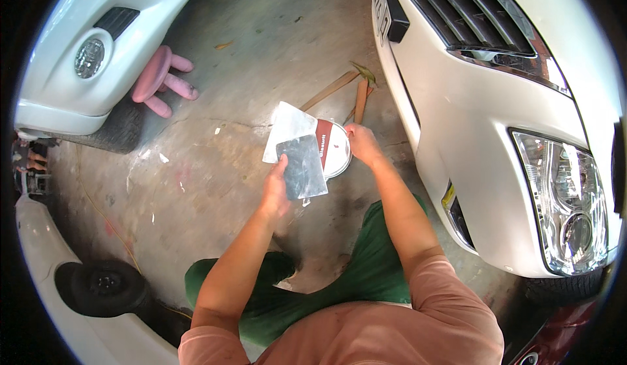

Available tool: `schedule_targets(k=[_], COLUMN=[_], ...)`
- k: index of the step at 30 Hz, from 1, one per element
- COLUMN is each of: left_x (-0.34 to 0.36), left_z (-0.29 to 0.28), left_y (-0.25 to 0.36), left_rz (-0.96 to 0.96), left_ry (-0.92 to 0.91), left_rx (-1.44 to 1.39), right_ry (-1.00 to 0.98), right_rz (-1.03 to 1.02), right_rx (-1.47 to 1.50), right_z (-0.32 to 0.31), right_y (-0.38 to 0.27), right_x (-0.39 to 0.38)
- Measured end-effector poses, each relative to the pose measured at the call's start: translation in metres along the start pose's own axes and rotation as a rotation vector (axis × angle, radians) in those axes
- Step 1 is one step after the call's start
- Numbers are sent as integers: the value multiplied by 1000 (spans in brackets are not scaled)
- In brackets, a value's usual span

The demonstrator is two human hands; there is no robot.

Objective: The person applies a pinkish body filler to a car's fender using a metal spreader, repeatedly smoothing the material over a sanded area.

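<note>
Two hands busy, both out front, low over the concrete floor (pixel 215 162). L hand (pixel 277 192) is closed in a pinch on the dark grey sheet (pixel 302 169): thumb on the top face nr the left edge, fingers hidden underneath. Sheet looks stiff-ish, prob abrasive, can't confirm. White sheet (pixel 285 125) sits partly under it; can't tell if L has that too. Round tin (pixel 336 151), white w/ a red band, is just right of the sheets, partly covered by them. R hand (pixel 364 144) is mostly curled, fingertips at the tin's right rim; can't tell if it's a firm grip or just contact. Also can't tell if tin's on the ground or lifted.

Step in hand, my read: sorting sheets vs tin, no rubbing on the white bumper (pixel 450 123) to my right atm. Next move IMO needs R to get a def hold on the rim, L steady, then sheets and tin parted w/o creasing the grey one.
</note>
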State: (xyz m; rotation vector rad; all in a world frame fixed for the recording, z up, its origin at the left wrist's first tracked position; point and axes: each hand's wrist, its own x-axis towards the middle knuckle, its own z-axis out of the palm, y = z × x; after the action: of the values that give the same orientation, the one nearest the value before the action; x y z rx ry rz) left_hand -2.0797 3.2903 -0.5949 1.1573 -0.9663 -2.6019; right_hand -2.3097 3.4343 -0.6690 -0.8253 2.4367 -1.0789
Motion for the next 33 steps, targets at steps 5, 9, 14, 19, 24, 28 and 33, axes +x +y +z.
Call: schedule_targets(k=[5, 9, 14, 19, 24, 28, 33], left_x=[-2, -31, -58, -67, -64, -65, -69], left_z=[19, 47, 41, 26, 22, 22, 30], left_y=[28, 68, 98, 104, 101, 98, 94], left_rz=[143, 262, 435, 442, 407, 399, 393], left_ry=[0, 65, 105, 167, 191, 189, 213], left_rx=[-12, -9, 30, 14, 26, 33, 27], right_ry=[71, 135, 162, 90, 104, 125, 128], right_rz=[-4, 65, 165, 390, 379, 453, 447], right_rx=[-52, -71, -150, -160, -112, -10, -34], right_z=[-52, -61, -29, 15, 29, 31, 23], right_y=[22, 79, 162, 238, 261, 256, 240], right_x=[9, -4, -48, -95, -119, -120, -83])
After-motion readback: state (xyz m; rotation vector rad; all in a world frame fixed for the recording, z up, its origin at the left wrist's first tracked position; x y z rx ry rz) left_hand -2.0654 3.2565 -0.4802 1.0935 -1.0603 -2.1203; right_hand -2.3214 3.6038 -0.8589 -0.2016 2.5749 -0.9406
